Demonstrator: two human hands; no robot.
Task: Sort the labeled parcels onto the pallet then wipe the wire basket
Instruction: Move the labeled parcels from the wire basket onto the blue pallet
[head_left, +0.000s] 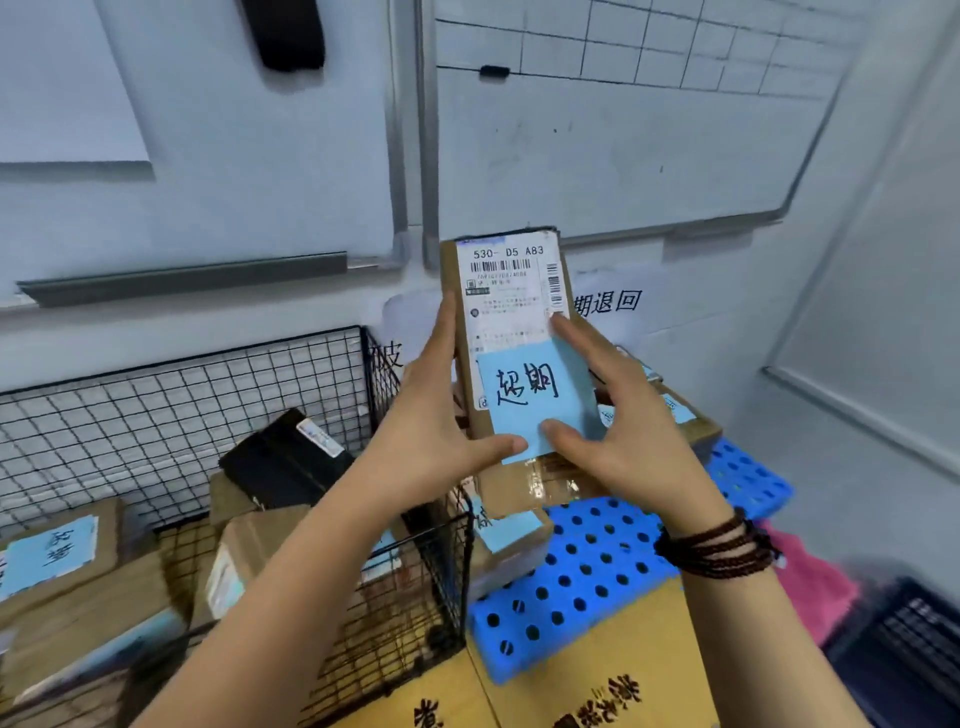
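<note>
Head camera: your left hand (441, 415) and right hand (618, 415) both grasp a flat brown cardboard parcel (571, 332), held upright in the air over the brown boxes (511, 519) lying on the blue perforated plastic pallet (587, 566). Your left fingers run up its left edge, thumb on the pale blue handwritten paper note (530, 400). Your right thumb presses the same note, and the forefinger touches the white shipping label (498, 291). To your left, the black wire basket (156, 405) holds more cardboard parcels and a black parcel (283, 460).
</note>
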